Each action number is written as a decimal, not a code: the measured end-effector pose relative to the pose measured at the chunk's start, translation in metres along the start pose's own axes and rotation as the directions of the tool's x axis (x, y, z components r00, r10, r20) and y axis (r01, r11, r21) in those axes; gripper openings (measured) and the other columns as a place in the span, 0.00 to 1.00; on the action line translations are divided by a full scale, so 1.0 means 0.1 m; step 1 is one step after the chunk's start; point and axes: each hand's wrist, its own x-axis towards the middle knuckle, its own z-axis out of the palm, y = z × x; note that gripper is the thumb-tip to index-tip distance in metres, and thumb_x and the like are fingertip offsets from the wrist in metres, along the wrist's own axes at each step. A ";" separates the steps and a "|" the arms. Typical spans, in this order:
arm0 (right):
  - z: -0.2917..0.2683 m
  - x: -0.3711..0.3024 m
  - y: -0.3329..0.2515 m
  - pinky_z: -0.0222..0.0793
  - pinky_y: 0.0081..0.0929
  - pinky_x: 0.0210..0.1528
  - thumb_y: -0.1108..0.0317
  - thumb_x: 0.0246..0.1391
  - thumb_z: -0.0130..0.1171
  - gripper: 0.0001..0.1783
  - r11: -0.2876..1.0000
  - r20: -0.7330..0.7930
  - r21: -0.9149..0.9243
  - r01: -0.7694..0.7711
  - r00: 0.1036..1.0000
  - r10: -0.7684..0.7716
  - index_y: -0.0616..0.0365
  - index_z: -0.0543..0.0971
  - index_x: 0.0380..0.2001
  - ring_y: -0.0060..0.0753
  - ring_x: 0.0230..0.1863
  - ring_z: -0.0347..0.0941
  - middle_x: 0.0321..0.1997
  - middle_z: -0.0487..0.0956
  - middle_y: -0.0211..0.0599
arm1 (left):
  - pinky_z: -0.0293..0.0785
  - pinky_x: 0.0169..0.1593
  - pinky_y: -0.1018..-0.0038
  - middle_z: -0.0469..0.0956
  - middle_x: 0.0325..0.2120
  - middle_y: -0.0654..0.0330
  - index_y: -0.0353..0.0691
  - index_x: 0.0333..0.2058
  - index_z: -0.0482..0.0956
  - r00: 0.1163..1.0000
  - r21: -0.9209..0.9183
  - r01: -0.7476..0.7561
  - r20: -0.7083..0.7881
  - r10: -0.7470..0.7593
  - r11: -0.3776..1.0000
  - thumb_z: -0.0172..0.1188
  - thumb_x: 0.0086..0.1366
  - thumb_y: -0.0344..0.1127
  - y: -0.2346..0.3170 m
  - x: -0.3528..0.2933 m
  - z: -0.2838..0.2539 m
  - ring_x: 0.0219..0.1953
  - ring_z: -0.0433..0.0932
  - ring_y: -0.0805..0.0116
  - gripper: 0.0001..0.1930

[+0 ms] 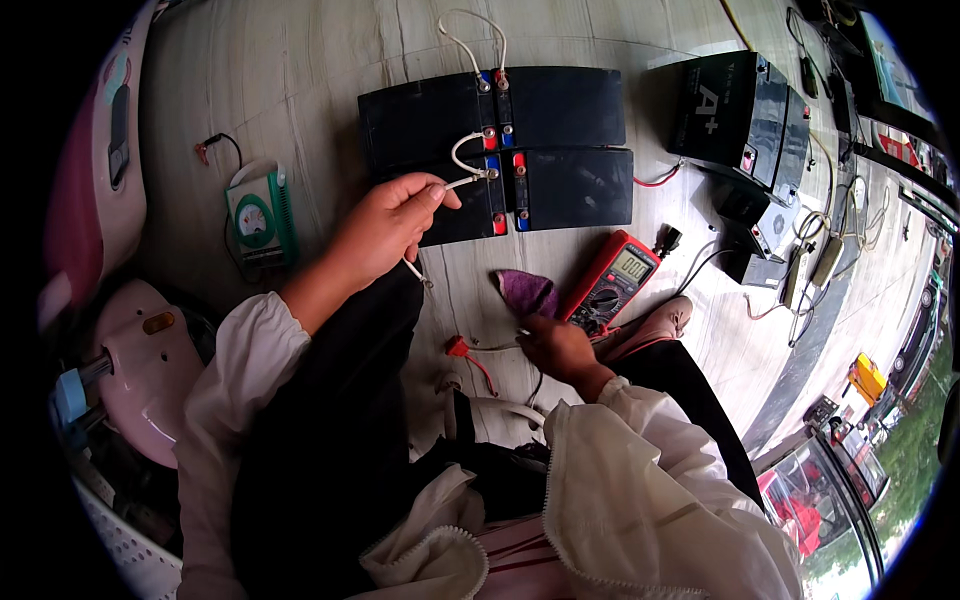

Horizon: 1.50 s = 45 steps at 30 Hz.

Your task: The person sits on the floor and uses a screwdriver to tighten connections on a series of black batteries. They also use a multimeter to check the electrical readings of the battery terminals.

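Several black block batteries (575,187) lie side by side on the floor, with red and blue marked terminals along their inner edges. My left hand (385,230) pinches a short white cable (461,183). One end of it reaches a terminal beside the blue mark; the other hangs below my fingers. Another white cable (457,150) loops between two terminals, and a longer one (472,40) arches at the far edge. My right hand (560,348) is curled low beside a purple cloth (525,292) and a red multimeter (612,285); a small tip shows at its fingers, its kind unclear.
A green and white charger with a dial (257,220) stands at the left, near a pink scooter (140,365). Black battery boxes (735,120) and a power strip (827,260) with cords are at the right. A red connector (457,346) with leads lies between my legs.
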 end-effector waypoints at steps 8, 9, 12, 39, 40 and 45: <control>0.86 0.29 -0.23 0.76 0.43 0.32 0.66 0.59 0.51 0.13 0.959 0.263 -0.252 0.131 0.963 -0.062 0.47 0.74 0.48 0.47 0.36 0.82 0.38 0.82 0.40 | 0.63 0.22 0.83 0.57 0.18 0.76 0.38 0.43 0.78 0.999 0.009 0.043 -0.016 -0.043 0.999 0.46 0.78 0.42 0.00 -0.03 0.01 0.19 0.56 0.86 0.16; 0.88 0.31 -0.24 0.76 0.44 0.32 0.66 0.59 0.50 0.13 0.954 0.251 -0.269 0.132 0.966 -0.063 0.48 0.74 0.48 0.47 0.36 0.82 0.37 0.82 0.40 | 0.63 0.23 0.83 0.57 0.18 0.75 0.37 0.43 0.78 0.998 0.007 0.056 -0.023 -0.056 0.998 0.46 0.78 0.42 0.01 -0.05 0.00 0.19 0.56 0.86 0.15; 0.99 0.34 -0.28 0.77 0.44 0.33 0.67 0.59 0.50 0.12 0.940 0.211 -0.316 0.131 0.975 -0.065 0.48 0.73 0.47 0.48 0.36 0.82 0.36 0.81 0.41 | 0.63 0.24 0.83 0.58 0.18 0.75 0.37 0.43 0.77 0.995 0.015 0.087 -0.042 -0.086 0.996 0.47 0.78 0.41 -0.02 -0.09 -0.01 0.20 0.57 0.86 0.14; -1.36 0.74 -0.74 0.74 0.33 0.46 0.68 0.54 0.62 0.17 0.965 -0.305 0.256 -0.049 0.944 0.129 0.66 0.76 0.45 0.40 0.41 0.80 0.38 0.81 0.49 | 0.70 0.25 0.80 0.64 0.19 0.72 0.37 0.54 0.77 0.999 -0.208 0.002 -0.041 -0.011 0.978 0.46 0.78 0.43 -0.20 0.26 -0.05 0.18 0.63 0.83 0.18; -1.43 0.82 -0.76 0.74 0.36 0.45 0.70 0.53 0.62 0.17 0.980 -0.347 0.186 0.063 0.938 0.005 0.65 0.76 0.45 0.44 0.39 0.79 0.38 0.80 0.51 | 0.71 0.26 0.80 0.66 0.20 0.71 0.37 0.54 0.76 0.999 -0.218 -0.025 -0.051 0.014 0.976 0.45 0.78 0.43 -0.24 0.28 -0.08 0.19 0.65 0.82 0.18; -1.72 1.12 -1.20 0.77 0.36 0.40 0.67 0.56 0.65 0.16 0.994 -0.415 0.109 -0.008 0.908 0.052 0.60 0.77 0.47 0.46 0.36 0.83 0.33 0.83 0.48 | 0.76 0.29 0.77 0.74 0.22 0.66 0.36 0.54 0.75 0.996 -0.292 -0.091 -0.050 0.080 0.952 0.44 0.78 0.42 -0.41 0.35 -0.16 0.22 0.76 0.76 0.18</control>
